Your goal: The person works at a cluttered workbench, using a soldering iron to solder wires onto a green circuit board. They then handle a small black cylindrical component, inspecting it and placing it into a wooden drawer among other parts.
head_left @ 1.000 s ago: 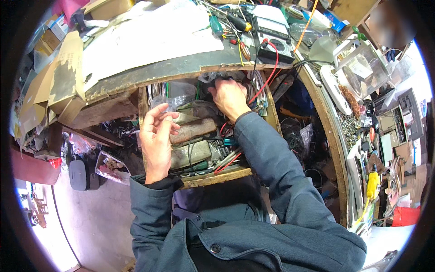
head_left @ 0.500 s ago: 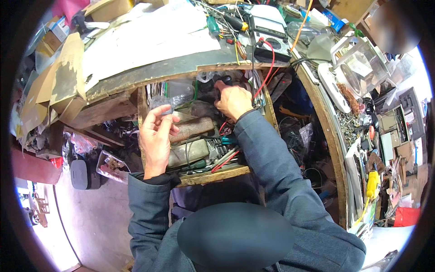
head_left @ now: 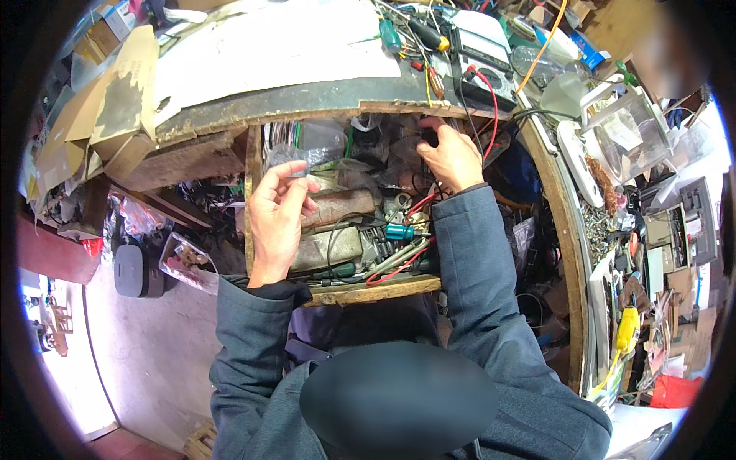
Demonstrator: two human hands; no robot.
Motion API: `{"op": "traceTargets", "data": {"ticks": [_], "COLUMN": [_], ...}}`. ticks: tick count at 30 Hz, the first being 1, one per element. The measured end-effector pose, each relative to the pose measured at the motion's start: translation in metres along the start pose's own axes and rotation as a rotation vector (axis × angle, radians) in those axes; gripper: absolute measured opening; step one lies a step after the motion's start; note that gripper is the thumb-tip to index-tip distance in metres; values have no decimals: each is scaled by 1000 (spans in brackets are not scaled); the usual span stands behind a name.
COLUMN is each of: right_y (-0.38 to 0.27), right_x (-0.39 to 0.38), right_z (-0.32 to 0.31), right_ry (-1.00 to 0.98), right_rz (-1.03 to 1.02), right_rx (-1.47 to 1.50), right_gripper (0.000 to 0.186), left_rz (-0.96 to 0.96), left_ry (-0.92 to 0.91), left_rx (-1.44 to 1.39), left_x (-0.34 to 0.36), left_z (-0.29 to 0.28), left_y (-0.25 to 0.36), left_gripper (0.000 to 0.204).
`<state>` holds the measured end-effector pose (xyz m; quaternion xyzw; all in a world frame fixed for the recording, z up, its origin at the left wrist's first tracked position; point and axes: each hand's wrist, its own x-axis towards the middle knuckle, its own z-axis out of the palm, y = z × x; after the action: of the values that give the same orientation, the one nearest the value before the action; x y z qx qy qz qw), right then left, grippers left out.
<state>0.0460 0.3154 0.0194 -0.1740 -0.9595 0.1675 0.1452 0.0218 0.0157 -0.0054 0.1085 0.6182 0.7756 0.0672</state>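
Note:
My left hand (head_left: 277,221) hovers over the left side of an open wooden drawer (head_left: 376,294). Its thumb and fingers are bent together around a small greyish, see-through bit that I cannot make out. My right hand (head_left: 454,159) reaches into the drawer's back right corner, fingers curled at something dark; their tips are partly hidden. Between the hands lie a brownish block (head_left: 341,208), a grey-green block (head_left: 328,250) and a clear plastic bag (head_left: 322,138). A teal-handled tool (head_left: 399,232) rests among metal tools and a red wire (head_left: 395,272) near the drawer's front.
Above the drawer, the bench holds a white sheet (head_left: 276,57), screwdrivers (head_left: 427,34) and a multimeter (head_left: 481,69) with its red lead hanging down. An open cardboard box (head_left: 123,100) stands left. Loose small parts (head_left: 606,230) cover the right-hand bench.
My right hand has shifted rightward within the drawer, uncovering the teal-handled tool. The left hand stays raised, a little higher and further right in the view. The whole view has also shifted slightly.

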Motion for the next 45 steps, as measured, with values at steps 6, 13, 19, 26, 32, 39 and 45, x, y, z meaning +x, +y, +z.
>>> {"op": "traceTargets", "data": {"ticks": [6, 13, 19, 26, 32, 39, 45], "right_y": [-9, -38, -41, 21, 40, -21, -38], "right_x": [-3, -22, -19, 28, 41, 20, -8], "right_z": [-1, 33, 31, 71, 96, 35, -5], "right_ry": [-40, -132, -98, 298, 465, 109, 355], "right_rz": [-35, -178, -133, -300, -309, -114, -314], "right_rx": [-36, -153, -130, -286, -309, -340, -173], "right_gripper": [44, 35, 42, 10, 8, 16, 13], "left_rz": [-9, -4, 13, 10, -3, 21, 126], "left_ry": [1, -3, -2, -1, -10, 5, 171], "left_rx": [15, 29, 31, -21, -9, -39, -106], "left_x": [-1, -2, -3, -2, -3, -4, 4], "left_z": [1, 2, 1, 1, 2, -5, -4], "left_y": [3, 3, 5, 4, 7, 2, 0], "left_gripper": [24, 24, 24, 21, 18, 18, 23]}}
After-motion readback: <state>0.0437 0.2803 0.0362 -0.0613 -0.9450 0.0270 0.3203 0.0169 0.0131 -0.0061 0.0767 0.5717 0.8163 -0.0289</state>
